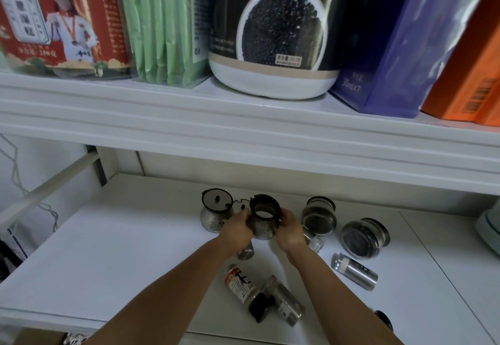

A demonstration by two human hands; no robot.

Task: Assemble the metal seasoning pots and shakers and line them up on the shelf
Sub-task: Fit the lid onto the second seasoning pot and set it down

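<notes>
Both hands, left [238, 227] and right [290, 227], clamp a metal pot [263, 225] from either side, its black collar [264, 206] on top, above the white shelf [121, 250].

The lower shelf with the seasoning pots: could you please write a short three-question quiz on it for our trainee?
1. True or false: both hands hold the same pot.
2. Which pot already stands upright with its lid on? A) the one left of the hands B) the rightmost one
3. Fill in: the red-labelled shaker is ____ (upright / lying).

Key
1. True: left hand and right hand grip the held pot.
2. A, the lidded pot.
3. Lying: red-labelled shaker on the shelf.
</notes>
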